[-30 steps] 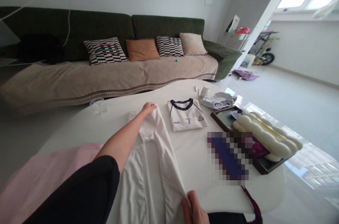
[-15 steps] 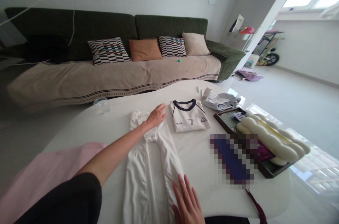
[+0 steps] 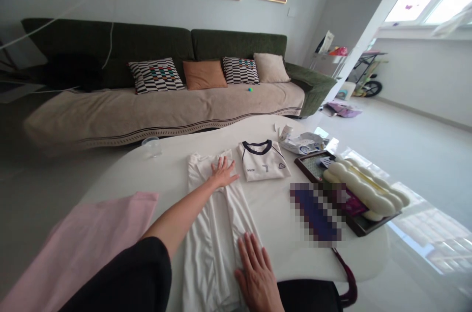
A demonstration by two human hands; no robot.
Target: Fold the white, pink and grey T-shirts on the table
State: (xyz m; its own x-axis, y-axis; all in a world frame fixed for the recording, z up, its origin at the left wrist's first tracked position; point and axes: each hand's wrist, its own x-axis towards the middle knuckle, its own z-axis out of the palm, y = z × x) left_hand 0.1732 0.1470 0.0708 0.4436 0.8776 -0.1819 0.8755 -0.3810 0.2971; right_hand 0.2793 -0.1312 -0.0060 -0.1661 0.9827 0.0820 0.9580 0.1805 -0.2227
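Note:
A white garment lies folded lengthwise into a long strip on the white table. My left hand rests flat and open on its far end, fingers spread. My right hand lies flat and open on its near end, close to the table's front edge. Just right of my left hand sits a folded white shirt with a dark collar.
A pink cloth lies at the near left. A dark tray with a cream cushion-like object stands at the right, with a crumpled wrapper behind it. A clear cup sits at the far table edge. A sofa runs behind.
Both hands have let go of the white garment's folded side and now press flat on it. The left hand slid slightly nearer; the right hand opened and lies palm down.

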